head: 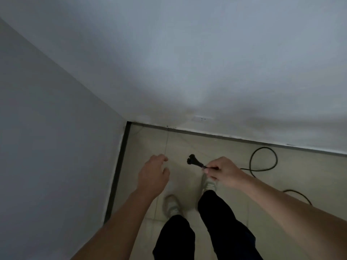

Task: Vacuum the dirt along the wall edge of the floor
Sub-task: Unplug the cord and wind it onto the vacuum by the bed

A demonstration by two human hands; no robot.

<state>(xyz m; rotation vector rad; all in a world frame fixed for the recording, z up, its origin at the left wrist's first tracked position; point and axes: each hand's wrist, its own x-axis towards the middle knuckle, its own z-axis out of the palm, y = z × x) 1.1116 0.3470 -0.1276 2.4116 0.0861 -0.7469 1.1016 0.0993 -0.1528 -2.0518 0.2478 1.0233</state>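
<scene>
Close to the corner of the room, a person stands on the pale tiled floor [293,177], both arms stretched out in front. The right hand [224,170] has its grip closed to a tight pinch, thumb and fingertips round a black cord [262,147] just behind its plug [191,160]. The plug sticks out to the left of the fingers, up in the air, pointing toward the far wall. Behind the hand the cord drops to the floor and lies there in a loose loop on the right, near the wall edge [225,136], with another stretch showing beyond the right forearm. The left hand [153,175] hangs just beside the plug, apart from it, its grip slack: fingers loosely curled, holding nothing. Low on the far wall, above the dark strip where wall meets floor, sits a white socket [202,119]. A few dark specks lie along that strip near the corner. Pale shoes [171,205] and black trousers [221,218] show below the hands.
</scene>
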